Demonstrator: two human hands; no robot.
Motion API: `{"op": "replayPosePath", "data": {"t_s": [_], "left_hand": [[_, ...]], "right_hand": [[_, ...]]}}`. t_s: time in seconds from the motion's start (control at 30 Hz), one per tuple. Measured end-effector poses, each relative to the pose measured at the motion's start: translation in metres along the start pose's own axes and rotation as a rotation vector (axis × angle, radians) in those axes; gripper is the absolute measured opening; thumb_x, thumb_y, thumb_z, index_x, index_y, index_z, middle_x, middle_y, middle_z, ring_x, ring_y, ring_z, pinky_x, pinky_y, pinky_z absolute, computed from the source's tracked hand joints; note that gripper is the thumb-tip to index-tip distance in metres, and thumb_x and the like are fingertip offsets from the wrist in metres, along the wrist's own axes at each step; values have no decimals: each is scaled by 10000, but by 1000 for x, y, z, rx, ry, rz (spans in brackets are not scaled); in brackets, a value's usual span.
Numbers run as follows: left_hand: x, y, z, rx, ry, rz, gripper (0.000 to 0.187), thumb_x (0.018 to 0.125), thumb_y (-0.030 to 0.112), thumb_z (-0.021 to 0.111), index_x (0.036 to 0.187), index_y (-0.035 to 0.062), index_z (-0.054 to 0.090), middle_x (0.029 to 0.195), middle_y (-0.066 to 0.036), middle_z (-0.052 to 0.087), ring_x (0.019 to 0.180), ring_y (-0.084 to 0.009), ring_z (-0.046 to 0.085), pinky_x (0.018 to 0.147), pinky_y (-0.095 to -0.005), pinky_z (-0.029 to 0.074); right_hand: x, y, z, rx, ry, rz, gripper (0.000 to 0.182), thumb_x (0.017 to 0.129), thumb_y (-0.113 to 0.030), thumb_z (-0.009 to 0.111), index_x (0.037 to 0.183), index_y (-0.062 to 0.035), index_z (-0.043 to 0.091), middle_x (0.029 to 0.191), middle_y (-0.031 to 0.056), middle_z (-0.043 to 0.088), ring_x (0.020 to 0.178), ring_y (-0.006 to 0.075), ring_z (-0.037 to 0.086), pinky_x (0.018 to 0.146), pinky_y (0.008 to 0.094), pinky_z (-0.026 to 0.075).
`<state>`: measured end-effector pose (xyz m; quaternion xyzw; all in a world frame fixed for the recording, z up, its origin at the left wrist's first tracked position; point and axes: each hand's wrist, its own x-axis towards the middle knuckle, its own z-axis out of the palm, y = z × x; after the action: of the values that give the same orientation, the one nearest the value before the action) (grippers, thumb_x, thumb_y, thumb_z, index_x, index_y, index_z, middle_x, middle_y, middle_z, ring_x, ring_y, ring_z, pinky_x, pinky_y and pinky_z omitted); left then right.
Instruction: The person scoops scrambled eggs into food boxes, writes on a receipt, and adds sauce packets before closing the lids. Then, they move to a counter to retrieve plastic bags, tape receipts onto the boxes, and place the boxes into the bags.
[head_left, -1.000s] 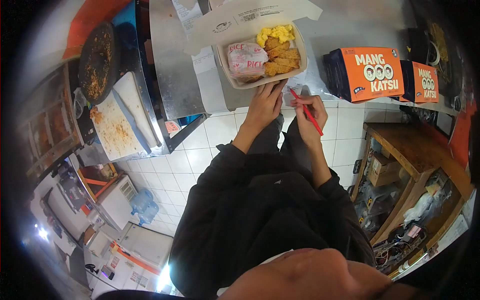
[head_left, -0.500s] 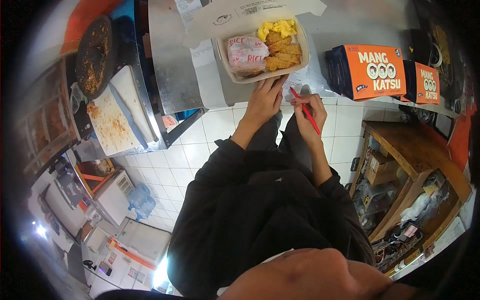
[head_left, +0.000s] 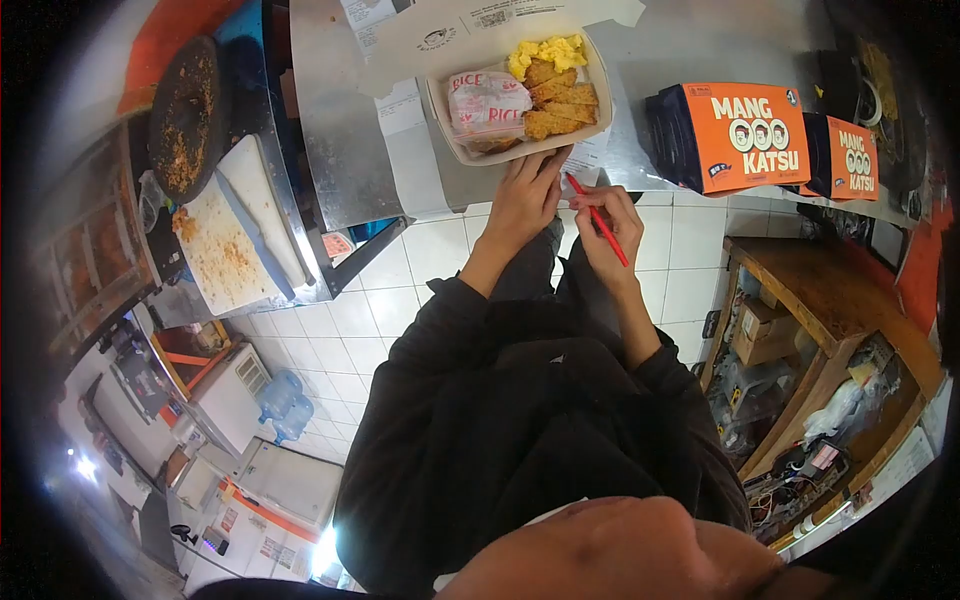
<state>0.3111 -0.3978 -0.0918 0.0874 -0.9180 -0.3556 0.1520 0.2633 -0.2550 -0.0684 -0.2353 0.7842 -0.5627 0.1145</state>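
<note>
In my right hand (head_left: 612,225) is a slim red pen (head_left: 605,232), its tip at the near end of a printed receipt (head_left: 588,158) on the counter. My left hand (head_left: 522,200) lies with fingers stretched out against the front of an open takeout box (head_left: 480,158), beside that receipt. Inside the box are a paper-wrapped rice portion (head_left: 485,105), sliced breaded cutlet (head_left: 562,105) and yellow scrambled egg (head_left: 550,54). The box's lid (head_left: 500,20) is folded back, away from me.
Orange printed boxes (head_left: 745,140) stand on the metal counter (head_left: 640,60) to the right. More receipts (head_left: 405,125) lie to the left. A knife (head_left: 250,225) rests on a crumb-covered cutting board (head_left: 215,255). Low at right is a wooden shelf (head_left: 810,290).
My right hand and the pen have shifted slightly left, toward my left hand. My left hand stays at the box's front, and the whole view has moved a little.
</note>
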Motion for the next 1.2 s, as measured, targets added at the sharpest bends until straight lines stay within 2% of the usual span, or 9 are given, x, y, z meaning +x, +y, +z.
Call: {"op": "replayPosePath", "data": {"t_s": [0.27,0.5,0.57,0.67,0.83,0.87,1.03,1.13,1.2], "left_hand": [[-3,2,1,-16,-7,-26,460,781,42,539,1241,51,514,1127,-140,511,1055,-330,482,910,-418,394],[-4,-11,16,76,16,0,455,800,49,530,1254,62,503,1165,-157,505,1074,-364,473,940,-443,376],[-4,-6,15,128,84,49,457,790,23,533,1244,69,510,1146,-164,514,1064,-370,479,938,-456,375],[-13,-3,6,45,8,48,449,746,-29,556,1181,85,561,1067,-133,541,988,-316,523,891,-421,400],[18,47,-41,188,174,291,442,714,-48,572,1117,131,612,970,-66,551,876,-230,540,800,-392,418],[32,50,-51,300,252,182,425,740,-24,570,1137,126,599,1021,-89,551,933,-265,532,841,-410,398],[110,79,-118,556,688,-66,388,849,118,530,1234,75,513,1314,-183,434,1225,-380,373,1015,-480,244],[123,62,-132,630,699,-143,307,862,158,531,1159,90,572,1164,-170,560,1121,-314,495,971,-452,311],[123,68,-142,620,367,-344,236,866,198,538,1078,119,608,921,-136,651,927,-277,592,900,-424,372]], "right_hand": [[-5,4,-13,-4,-56,47,100,770,94,553,841,38,596,901,130,573,763,176,630,688,249,520],[24,-53,-89,80,505,-471,68,888,-14,458,932,29,486,987,190,524,772,276,629,709,384,552],[56,-57,-137,244,680,-523,115,916,-67,455,941,43,478,981,190,529,825,278,618,768,392,536],[114,-42,-225,-53,822,-455,151,915,-76,497,993,53,495,975,160,556,880,224,608,797,343,516],[241,28,-351,-179,580,-248,156,895,-135,576,887,20,590,797,89,635,747,112,603,681,259,482],[267,42,-369,-172,568,-267,156,895,-135,576,887,20,590,797,89,635,747,112,603,681,259,482],[364,109,-424,-917,467,-40,459,825,-464,601,776,-11,652,664,132,648,683,290,649,636,393,474],[408,145,-448,-1032,433,86,639,727,-643,593,750,-8,667,766,189,656,818,373,631,730,439,461],[428,156,-456,-1038,325,162,735,689,-688,596,847,28,649,890,224,641,906,375,612,797,437,451]]}}
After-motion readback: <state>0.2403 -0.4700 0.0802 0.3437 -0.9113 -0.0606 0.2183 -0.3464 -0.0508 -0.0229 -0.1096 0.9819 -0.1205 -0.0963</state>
